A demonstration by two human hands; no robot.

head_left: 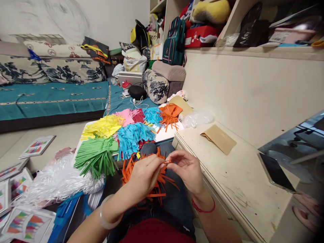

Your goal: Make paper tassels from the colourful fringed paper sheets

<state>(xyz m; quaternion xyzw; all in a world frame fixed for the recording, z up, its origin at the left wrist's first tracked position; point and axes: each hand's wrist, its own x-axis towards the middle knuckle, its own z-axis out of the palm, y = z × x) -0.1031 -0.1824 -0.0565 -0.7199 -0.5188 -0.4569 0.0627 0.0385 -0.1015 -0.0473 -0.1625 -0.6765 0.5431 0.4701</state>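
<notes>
Over my lap, my left hand (148, 172) and my right hand (186, 168) meet fingertip to fingertip. Both pinch a small twisted piece of orange fringed paper (167, 162); most of it is hidden by the fingers. Below them, a loose heap of orange fringed paper (129, 170) lies across my jeans, partly covered by my left hand. Just beyond my knees, a white board (165, 135) bears bundles of fringed paper: green (97, 153), yellow (102, 127), blue (135, 135), pink (126, 116) and another orange one (170, 113).
A pale cabinet top (227, 175) on the right holds a brown paper envelope (219, 139) and a phone (275, 172). White string (60, 179) is piled at the left near printed packets (29, 224). Behind stands a teal-covered sofa (53, 98).
</notes>
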